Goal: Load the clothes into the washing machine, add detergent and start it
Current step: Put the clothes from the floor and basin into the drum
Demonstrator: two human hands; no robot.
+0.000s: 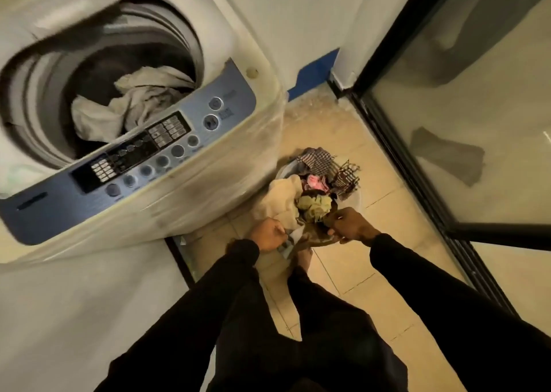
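— What's nearest you?

— My own dark sleeves and trouser legs, then my hands down at the laundry basket (356, 200) on the tiled floor (372, 269). My left hand (268, 235) has its fingers curled around a pale, patterned scrap of cloth (290, 239) at the basket's near edge. My right hand (350, 224) is closed on a dark brown garment (310, 238) just beside it.

— And what else is in the basket?

— A heap: a cream towel (281, 197) on the washer side, an olive-green piece (314, 206) in the middle, something pink (316, 182) behind that, and checked cloths (319, 159) at the far rim.

— Where's the machine?

— The washing machine (208, 200) stands just left of the basket, top-loading, lid open. Whitish clothes (134, 102) already lie in the drum (38, 93).

— Can you read anything on it?

— No. The blue control panel (235, 99) carries round buttons, dark display blocks and small labels, but motion blur makes all the lettering illegible.

— Beyond that?

— A white wall with a blue strip (313, 75) at its foot, and a black-framed glass door (477, 108) on my right.
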